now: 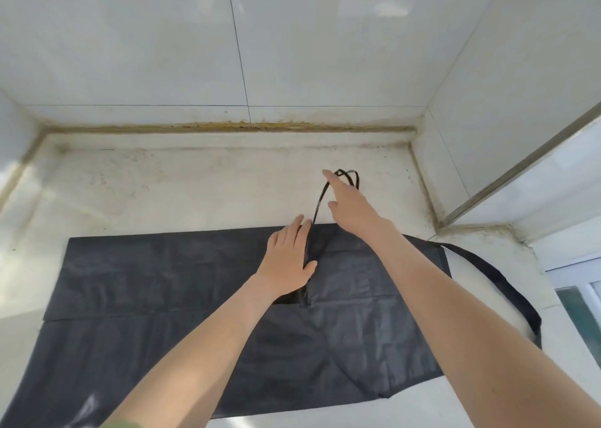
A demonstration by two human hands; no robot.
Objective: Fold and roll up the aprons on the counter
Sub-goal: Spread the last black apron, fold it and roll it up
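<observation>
Pinning the apron (162, 281) with a flat left hand (289, 258), right hand (349, 203) reaches straight-fingered for the stray tie (319, 202), likely tucking it inward next.

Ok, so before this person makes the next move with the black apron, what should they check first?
1. Apron spread out on the counter: ok, though it is creased.
2. Cloth pinned down: ok, the left hand lies flat on the middle of it.
3. Thin string gripped: cannot tell. The right hand is at the string, but the fingers under it are hidden.
4. String gathered onto the cloth: not ok, it loops on the bare counter beyond the far edge.
5. Wide strap tucked in: not ok, it trails off to the right.
6. Near left corner lying flat: cannot tell, as it runs out of view.
</observation>
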